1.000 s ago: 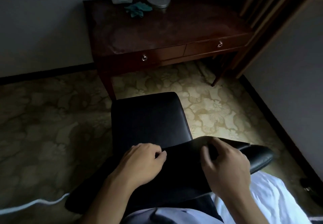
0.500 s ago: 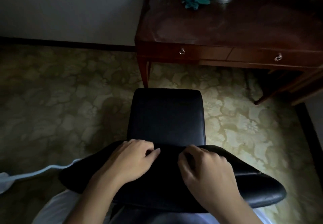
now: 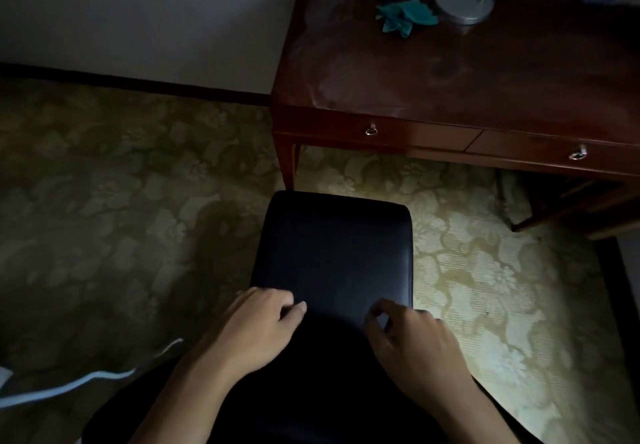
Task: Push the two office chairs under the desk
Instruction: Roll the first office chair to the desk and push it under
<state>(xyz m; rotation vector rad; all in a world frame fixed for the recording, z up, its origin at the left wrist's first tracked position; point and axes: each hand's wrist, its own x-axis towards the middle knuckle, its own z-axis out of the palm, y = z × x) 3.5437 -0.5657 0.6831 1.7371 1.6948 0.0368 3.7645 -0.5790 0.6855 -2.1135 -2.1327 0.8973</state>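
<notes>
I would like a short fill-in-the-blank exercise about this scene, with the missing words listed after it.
1. Both hands, left hand and right hand, rest on the top of the chair's ____.
2. The chair stands on a floral ____.
3. The desk has two ____ with ring pulls.
4. Beside the lamp base lies a ____ cloth.

Missing words: backrest; carpet; drawers; green

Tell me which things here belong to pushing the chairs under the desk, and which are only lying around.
For the job:
black office chair
wooden desk
left hand and right hand, both on the chair's backrest

Only lying around:
teal cloth
lamp base
white cable on the carpet
</notes>
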